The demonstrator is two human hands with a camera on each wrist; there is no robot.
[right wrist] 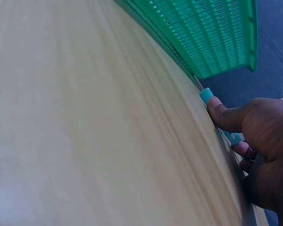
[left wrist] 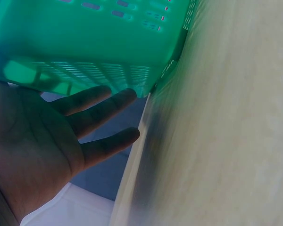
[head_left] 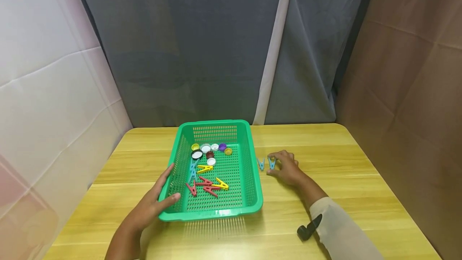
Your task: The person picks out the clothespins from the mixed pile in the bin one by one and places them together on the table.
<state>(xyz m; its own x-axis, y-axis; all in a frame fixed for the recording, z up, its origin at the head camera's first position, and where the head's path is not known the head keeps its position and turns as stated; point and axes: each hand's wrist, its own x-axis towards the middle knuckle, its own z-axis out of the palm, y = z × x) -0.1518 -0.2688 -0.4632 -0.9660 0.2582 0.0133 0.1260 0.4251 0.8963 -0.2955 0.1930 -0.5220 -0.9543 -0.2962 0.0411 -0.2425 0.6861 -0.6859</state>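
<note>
A green plastic basket point(head_left: 255, 179) stands on the table with bottle caps and clothespins inside. My left hand point(head_left: 149, 204) is at its near left side, thumb over the rim and the other fingers outside. In the left wrist view those fingers point(left wrist: 106, 147) are straight and spread beside the basket wall. To the right of the basket, my right hand point(head_left: 288, 168) pinches a light blue clothespin point(head_left: 272, 163) between thumb and fingertips, low at the tabletop. Another light blue clothespin point(head_left: 261, 164) lies between that hand and the basket.
Inside the basket, red clothespins point(head_left: 211, 190), yellow clothespins point(head_left: 205, 168) and blue clothespins point(head_left: 193, 171) lie below a group of bottle caps point(head_left: 205, 148). Wooden table point(head_left: 306, 139) surrounds the basket. A grey curtain point(head_left: 180, 51) hangs behind, with cloth panels at both sides.
</note>
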